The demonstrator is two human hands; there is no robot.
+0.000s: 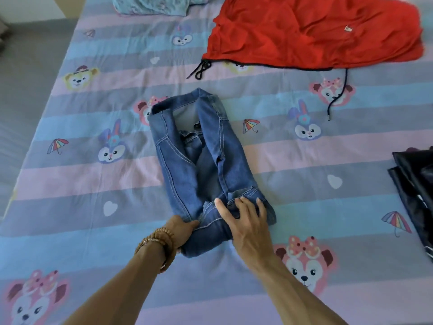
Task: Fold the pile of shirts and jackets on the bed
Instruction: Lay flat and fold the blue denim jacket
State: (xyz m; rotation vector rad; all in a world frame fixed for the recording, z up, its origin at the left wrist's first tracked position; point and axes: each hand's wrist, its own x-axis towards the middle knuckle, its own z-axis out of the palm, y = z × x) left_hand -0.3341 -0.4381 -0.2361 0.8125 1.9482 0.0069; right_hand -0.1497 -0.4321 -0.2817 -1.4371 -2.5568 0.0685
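Down at the near end of the denim jacket (206, 165), mid-bed, both hands are on the bottom hem, which looks rolled or doubled up twd the collar. Jacket's already narrowed w/ sleeves tucked in, collar pointing away from the person.

Left hand (180, 233), the one w/ the bead bracelet (157, 242), has its grip curled round the left corner of that fold, pinching the cloth. Right hand (246, 221) lies on top w/ fingers spread and pretty straight, pressing the denim down rather than grabbing it.

What could go wrong imo: denim's thick and springy, so if the right hand lifts before the fold is set, the hem prob pops back open. Only the left corner is actually held, so pulling that side alone could skew the fold and let the tucked sleeves slide out. Pushing fwd too hard might bunch the bedsheet (93, 184) under it too.

Hard to make out: left fingertips are buried under the fold, so can't tell how much cloth they've got. Can't tell how many layers are in that fold either. Red hoodie (316, 31) is cut off at the top edge, the teal garment (152, 5) too, and a dark shiny garment (414, 184) runs off the right side, no idea what it is exactly.
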